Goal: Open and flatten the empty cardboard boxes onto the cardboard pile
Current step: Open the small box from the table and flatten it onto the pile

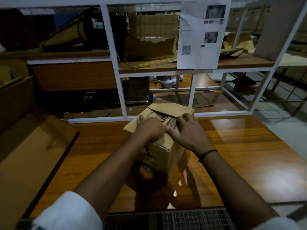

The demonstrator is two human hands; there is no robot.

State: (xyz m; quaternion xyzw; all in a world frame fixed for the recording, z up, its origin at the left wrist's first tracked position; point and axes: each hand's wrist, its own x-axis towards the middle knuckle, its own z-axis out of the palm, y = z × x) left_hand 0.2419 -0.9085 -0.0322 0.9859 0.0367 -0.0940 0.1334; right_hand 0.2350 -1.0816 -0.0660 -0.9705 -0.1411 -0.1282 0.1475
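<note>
A brown cardboard box (163, 147) with black print and a barcode label stands upright on the glossy wooden table (232, 155), just in front of me. Its top flaps are partly loose; the far flap (172, 107) lies over the top. My left hand (149, 127) rests on the left top flap with fingers spread forward. My right hand (187, 130) lies on the right side of the top, its fingertips curled at the edge of the far flap beside the barcode. The two thumbs nearly touch at the box's near top edge.
A large flat cardboard sheet (29, 155) lies on the left over the table's edge. A white metal-framed glass partition (119, 90) stands right behind the box, with a printed paper (199, 35) taped on it. More cardboard sits beyond the glass. A dark grille (191, 219) is at the bottom.
</note>
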